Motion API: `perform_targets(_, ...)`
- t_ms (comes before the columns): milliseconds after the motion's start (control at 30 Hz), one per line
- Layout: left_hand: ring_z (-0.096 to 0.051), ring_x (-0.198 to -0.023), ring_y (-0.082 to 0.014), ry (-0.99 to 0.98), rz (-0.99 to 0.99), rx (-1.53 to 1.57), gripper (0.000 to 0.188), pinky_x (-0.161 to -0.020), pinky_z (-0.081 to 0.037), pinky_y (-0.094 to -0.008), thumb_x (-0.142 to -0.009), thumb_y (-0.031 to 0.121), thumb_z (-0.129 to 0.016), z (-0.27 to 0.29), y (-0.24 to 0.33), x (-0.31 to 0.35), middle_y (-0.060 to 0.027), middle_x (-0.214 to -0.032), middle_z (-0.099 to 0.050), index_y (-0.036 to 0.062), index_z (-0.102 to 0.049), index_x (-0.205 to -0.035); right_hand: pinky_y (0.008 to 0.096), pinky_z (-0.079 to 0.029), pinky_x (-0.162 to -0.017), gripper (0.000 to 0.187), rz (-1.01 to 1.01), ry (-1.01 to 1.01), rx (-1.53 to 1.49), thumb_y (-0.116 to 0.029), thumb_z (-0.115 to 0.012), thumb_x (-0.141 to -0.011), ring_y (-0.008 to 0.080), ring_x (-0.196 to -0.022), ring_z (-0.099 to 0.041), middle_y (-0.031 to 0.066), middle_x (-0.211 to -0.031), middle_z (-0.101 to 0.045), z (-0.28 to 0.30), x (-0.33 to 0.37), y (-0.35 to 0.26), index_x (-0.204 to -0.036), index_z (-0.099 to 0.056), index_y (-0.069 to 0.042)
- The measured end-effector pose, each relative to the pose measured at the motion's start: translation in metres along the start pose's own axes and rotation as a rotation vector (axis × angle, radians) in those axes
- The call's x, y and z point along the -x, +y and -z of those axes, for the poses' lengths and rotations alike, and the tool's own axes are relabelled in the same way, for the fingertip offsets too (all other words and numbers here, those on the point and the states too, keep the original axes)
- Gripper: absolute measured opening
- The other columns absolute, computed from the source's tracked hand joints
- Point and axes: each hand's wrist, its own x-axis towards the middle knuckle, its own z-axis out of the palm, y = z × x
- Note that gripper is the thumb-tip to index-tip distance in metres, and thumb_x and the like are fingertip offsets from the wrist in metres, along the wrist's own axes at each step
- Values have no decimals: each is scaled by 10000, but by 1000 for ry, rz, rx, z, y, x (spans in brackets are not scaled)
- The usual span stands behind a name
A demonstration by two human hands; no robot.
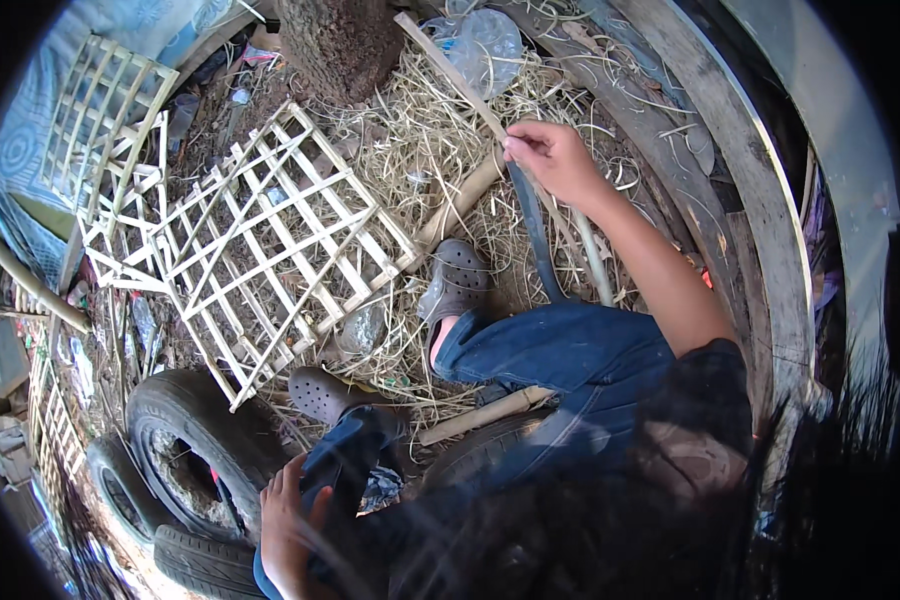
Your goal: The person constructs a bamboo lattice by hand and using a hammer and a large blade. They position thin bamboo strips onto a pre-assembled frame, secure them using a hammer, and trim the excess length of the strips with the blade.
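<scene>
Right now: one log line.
right hand: pinching wooden strip | left hand: by trouser leg, no object visible | lattice panel: ahead

No text, label, brand, number or sign can be read here. The large round black rubber tyre (232, 422) and the black rubber tyre with grooved tread (205, 564) are too dim for any lettering to be made out (if they carry any). The crumpled clear plastic bag with a patch of blue (490, 45) likewise yields nothing legible.
</scene>
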Motion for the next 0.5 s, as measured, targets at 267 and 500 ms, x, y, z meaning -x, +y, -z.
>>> perform_targets(267, -541, -1023, -327, 140, -99, -8, 520, -907, -391, -419, -764, 218, -690, 15, -2, 28, -149, -1058, -594, 51, -501, -1219, 199, -487, -583, 81, -102, -393, -344, -50, -647, -863, 68, -651, -577, 36, -777, -633, -59, 4, -141, -915, -654, 11)
perform_targets(500, -539, -999, -330, 295, -185, 76, 517, -909, -401, -405, -714, 154, -727, 25, -6, 54, -144, -1045, -587, 43, -529, -1178, 226, -451, -615, 135, 100, -513, -193, -112, -724, -789, 59, -686, -565, 8, -777, -656, -108, 23, -202, -891, -697, -27)
